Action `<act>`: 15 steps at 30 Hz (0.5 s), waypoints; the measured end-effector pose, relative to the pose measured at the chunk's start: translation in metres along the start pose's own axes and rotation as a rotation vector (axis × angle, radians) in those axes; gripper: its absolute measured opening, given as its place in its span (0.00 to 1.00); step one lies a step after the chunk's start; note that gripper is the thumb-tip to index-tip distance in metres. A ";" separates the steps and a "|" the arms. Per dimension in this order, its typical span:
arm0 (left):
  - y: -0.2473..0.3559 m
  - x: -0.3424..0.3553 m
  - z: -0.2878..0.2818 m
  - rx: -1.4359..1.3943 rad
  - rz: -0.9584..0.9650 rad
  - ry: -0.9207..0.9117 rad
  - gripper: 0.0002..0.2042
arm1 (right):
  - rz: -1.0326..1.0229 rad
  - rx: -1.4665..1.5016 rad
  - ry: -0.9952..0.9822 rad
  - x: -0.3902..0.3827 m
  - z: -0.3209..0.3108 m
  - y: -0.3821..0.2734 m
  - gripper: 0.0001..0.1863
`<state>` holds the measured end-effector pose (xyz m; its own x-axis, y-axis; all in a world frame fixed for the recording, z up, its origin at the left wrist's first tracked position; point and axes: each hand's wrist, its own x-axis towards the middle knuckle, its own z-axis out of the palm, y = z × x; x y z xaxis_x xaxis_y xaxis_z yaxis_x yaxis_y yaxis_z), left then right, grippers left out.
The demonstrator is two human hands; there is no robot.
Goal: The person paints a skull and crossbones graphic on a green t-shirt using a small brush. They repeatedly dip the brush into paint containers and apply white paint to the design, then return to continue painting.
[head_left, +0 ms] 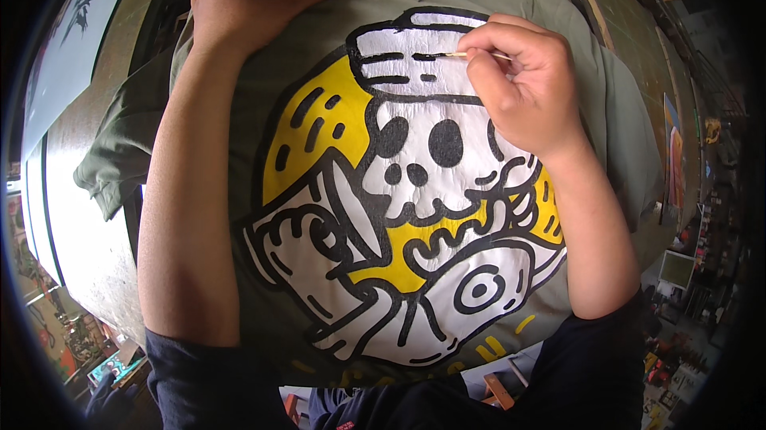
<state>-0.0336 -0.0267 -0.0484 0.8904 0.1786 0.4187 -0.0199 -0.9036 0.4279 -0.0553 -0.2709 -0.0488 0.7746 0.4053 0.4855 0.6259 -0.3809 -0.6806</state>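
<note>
An olive-green T-shirt [622, 123] is spread out beneath my hands, with a skull design [435, 183] in white, yellow and black on it. My right hand [523, 83] pinches a thin, pale-handled paintbrush [457, 53]. The brush's tip meets a short black line on the white, cap-like shape [391, 43] above the skull. Resting on the cloth at the upper left, my left hand [251, 3] has its thumb stretched toward the design and holds nothing. Its other fingertips are partly cut off by the frame's top edge.
Under the shirt lies a board or table [136, 31] with a pale, glossy surface [88, 238] at the left. The shirt's left sleeve [120, 143] hangs near that surface. Cluttered small items [678, 342] stand low at the right, out of focus.
</note>
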 end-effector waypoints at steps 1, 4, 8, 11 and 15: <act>-0.003 0.001 0.001 0.000 0.005 -0.003 0.25 | -0.007 -0.017 0.004 0.000 -0.001 0.000 0.03; -0.007 0.003 0.004 0.016 0.029 0.004 0.25 | 0.012 -0.011 0.008 0.000 -0.003 0.002 0.03; -0.003 0.002 0.001 -0.006 0.034 0.005 0.24 | -0.009 0.017 0.015 0.000 0.000 0.003 0.03; 0.000 -0.002 0.001 0.012 0.060 0.030 0.24 | -0.019 0.011 0.000 0.000 0.001 0.001 0.03; 0.012 -0.003 -0.007 0.001 0.022 0.000 0.24 | -0.044 -0.033 -0.003 0.001 -0.001 0.000 0.02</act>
<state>-0.0396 -0.0351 -0.0395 0.8896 0.1588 0.4283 -0.0393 -0.9075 0.4181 -0.0545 -0.2718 -0.0482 0.7460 0.4246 0.5131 0.6621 -0.3895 -0.6402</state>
